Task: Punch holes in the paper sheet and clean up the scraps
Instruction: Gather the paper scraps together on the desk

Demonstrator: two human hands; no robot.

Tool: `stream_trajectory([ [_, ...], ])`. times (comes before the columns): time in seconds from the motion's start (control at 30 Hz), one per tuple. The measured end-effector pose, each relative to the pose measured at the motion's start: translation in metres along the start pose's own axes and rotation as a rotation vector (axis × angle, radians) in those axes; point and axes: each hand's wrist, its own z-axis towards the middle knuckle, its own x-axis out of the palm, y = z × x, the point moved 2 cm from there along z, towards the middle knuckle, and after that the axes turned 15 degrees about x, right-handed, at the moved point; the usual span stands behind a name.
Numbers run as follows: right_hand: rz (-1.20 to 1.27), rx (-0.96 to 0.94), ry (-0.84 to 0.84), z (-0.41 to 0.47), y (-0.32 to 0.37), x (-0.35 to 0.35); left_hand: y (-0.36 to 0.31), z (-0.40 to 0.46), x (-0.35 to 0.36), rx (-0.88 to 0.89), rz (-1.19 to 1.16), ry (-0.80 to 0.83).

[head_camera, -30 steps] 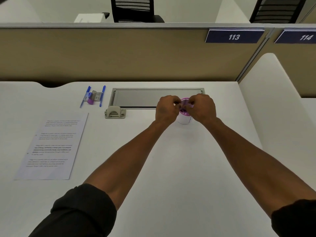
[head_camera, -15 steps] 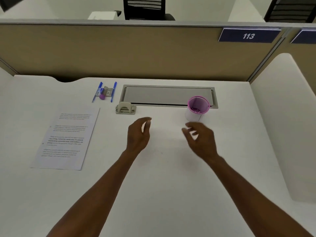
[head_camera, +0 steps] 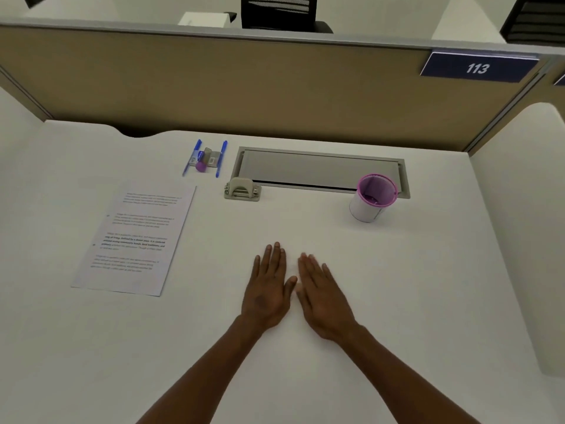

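Note:
A printed paper sheet (head_camera: 134, 238) lies flat on the white desk (head_camera: 397, 301) at the left, with small marks along its left margin. A beige hole punch (head_camera: 242, 190) stands behind it, near the desk's cable tray. A small white cup with a pink rim (head_camera: 371, 197) stands at the right, with something purple inside. My left hand (head_camera: 269, 289) and my right hand (head_camera: 324, 296) rest palm-down side by side on the bare desk in the middle, fingers straight, holding nothing.
Two blue pens and small stationery items (head_camera: 205, 159) lie at the back left. A grey cable tray lid (head_camera: 318, 169) is set into the desk's rear. A tan partition (head_camera: 244, 87) closes the back; a white divider (head_camera: 519, 240) bounds the right.
Both hands left the pink-rimmed cup, drew back toward me and now lie flat together on the desk. The cup stays where it was.

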Motion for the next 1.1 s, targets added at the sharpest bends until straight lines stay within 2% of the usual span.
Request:
stream_trajectory([
  [0.1,0.01,0.194,-0.079,0.033,-0.017,-0.014,-0.001,-0.003,-0.004,0.025,-0.067,-0.063],
  [0.2,-0.07,0.347,-0.008,0.055,-0.035,-0.019,0.005,-0.01,-0.007,-0.122,-0.09,-0.102],
  [0.27,-0.11,0.322,0.022,0.052,-0.035,-0.014,0.005,-0.015,-0.003,-0.142,-0.055,-0.066],
  [0.37,-0.111,0.185,0.034,0.025,-0.02,0.0,-0.003,-0.018,0.004,-0.071,-0.021,-0.063],
  [0.5,0.022,0.016,0.078,-0.004,-0.002,0.003,-0.006,-0.019,0.0,0.015,-0.115,-0.109],
  [0.6,0.079,-0.009,0.044,0.013,0.007,-0.005,0.004,-0.029,-0.009,-0.094,-0.088,-0.168],
  [0.7,0.031,0.019,0.066,0.04,0.013,-0.006,0.015,-0.047,-0.011,-0.175,-0.035,-0.152],
  [0.8,0.001,-0.014,0.102,0.037,0.013,-0.001,0.022,-0.062,-0.008,-0.112,-0.086,-0.139],
  [0.9,0.005,-0.123,0.117,0.008,0.004,0.0,0.026,-0.067,-0.009,-0.064,-0.152,-0.175],
  [0.97,0.082,-0.077,0.088,-0.002,-0.008,-0.007,0.025,-0.068,-0.009,-0.034,-0.145,-0.17],
  [1.1,0.157,0.204,-0.086,0.001,-0.025,-0.019,0.02,-0.066,-0.005,0.012,-0.02,-0.09],
])
